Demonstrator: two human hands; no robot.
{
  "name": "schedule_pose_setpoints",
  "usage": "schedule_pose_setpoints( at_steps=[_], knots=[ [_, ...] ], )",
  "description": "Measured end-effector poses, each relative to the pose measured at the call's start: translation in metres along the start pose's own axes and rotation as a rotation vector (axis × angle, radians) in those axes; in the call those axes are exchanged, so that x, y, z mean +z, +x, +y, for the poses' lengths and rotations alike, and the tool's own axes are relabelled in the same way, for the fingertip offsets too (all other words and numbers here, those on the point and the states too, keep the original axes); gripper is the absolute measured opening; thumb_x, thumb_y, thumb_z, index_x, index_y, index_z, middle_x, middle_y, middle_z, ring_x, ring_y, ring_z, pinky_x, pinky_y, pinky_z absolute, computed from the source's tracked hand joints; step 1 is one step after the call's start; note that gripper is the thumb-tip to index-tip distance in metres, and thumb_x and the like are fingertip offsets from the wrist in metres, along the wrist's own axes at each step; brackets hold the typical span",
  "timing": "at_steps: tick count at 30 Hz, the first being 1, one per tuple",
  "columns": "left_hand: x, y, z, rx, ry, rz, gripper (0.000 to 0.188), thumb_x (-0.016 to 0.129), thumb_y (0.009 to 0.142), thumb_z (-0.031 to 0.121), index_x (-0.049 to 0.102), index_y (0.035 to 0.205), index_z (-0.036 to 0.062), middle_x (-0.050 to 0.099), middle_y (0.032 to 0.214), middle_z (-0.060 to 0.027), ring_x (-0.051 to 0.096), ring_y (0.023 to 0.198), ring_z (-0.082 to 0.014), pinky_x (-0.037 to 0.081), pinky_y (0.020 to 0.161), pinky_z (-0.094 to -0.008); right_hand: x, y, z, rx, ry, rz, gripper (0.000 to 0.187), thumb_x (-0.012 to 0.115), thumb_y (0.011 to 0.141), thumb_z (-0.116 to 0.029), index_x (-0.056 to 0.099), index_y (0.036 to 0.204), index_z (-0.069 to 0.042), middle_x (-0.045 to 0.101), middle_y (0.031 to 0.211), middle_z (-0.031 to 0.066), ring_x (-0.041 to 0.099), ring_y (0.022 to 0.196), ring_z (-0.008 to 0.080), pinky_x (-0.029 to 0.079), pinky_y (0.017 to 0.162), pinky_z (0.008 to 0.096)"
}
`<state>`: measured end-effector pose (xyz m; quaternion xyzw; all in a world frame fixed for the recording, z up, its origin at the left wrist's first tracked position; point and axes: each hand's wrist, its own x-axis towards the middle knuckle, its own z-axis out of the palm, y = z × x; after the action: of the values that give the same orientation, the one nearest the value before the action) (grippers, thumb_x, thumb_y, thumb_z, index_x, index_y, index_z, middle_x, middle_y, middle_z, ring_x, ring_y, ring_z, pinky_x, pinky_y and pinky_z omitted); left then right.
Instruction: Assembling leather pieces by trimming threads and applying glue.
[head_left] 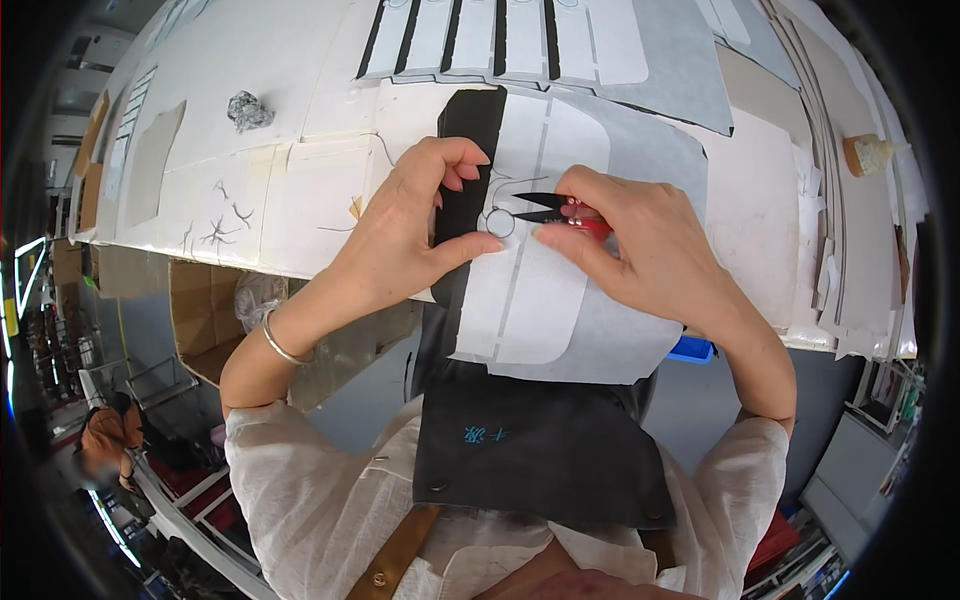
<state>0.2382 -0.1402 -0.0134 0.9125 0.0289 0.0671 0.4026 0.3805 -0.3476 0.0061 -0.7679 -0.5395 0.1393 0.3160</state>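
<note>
My right hand [650,235] grips thread snips [575,215] with a red handle. Their dark blades are spread and point left, close to a small round outline [500,223] on a pale panel [540,290]. A thin loose thread [512,181] curls just above that outline. My left hand [400,215] rests at the panel's left side, over its black strip [470,122]. Its thumb lies flat beside the round outline, apart from the index finger, and the other fingers are curled. The panel's near edge hangs past the table edge above my dark apron.
Several similar panels with black strips [450,38] lie overlapped at the far side. On the white table [330,205] are a crumpled silvery ball [249,111] and dark thread scraps [218,232]. A yellowish bottle [868,155] lies far right. Below stands a cardboard box [205,318].
</note>
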Motion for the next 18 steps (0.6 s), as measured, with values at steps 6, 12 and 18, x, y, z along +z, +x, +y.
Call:
schedule_pose_setpoints(
  at_steps=[6,12,18],
  knots=[
    [0.003,-0.001,-0.003,-0.038,-0.039,0.023,0.071,0.088,0.073,0.015,0.044,0.129,0.0057,0.056,0.113,-0.0091,0.056,0.099,-0.0214,0.049,0.081,-0.0332,0.009,0.012,-0.001,-0.015,-0.167,-0.026,0.026,0.066,0.091,-0.029,0.06,0.084,-0.005,0.063,0.062,0.0085,0.064,0.058,0.031,0.047,0.053,0.0409],
    [0.003,-0.002,-0.005,-0.029,-0.034,0.023,0.073,0.088,0.073,0.016,0.043,0.13,0.0062,0.056,0.112,-0.0094,0.056,0.097,-0.0218,0.049,0.08,-0.0333,0.012,0.016,-0.002,-0.05,-0.243,-0.007,0.023,0.067,0.09,-0.027,0.061,0.081,-0.006,0.058,0.055,0.0096,0.062,0.054,0.0308,0.046,0.05,0.0402],
    [0.003,-0.001,-0.004,-0.022,-0.041,0.022,0.073,0.088,0.073,0.016,0.042,0.13,0.0063,0.055,0.112,-0.0095,0.056,0.097,-0.0222,0.049,0.08,-0.0341,0.011,0.022,-0.003,-0.016,-0.175,-0.047,0.025,0.066,0.091,-0.026,0.062,0.079,-0.005,0.058,0.057,0.0076,0.061,0.055,0.0271,0.045,0.051,0.0378]
  ],
)
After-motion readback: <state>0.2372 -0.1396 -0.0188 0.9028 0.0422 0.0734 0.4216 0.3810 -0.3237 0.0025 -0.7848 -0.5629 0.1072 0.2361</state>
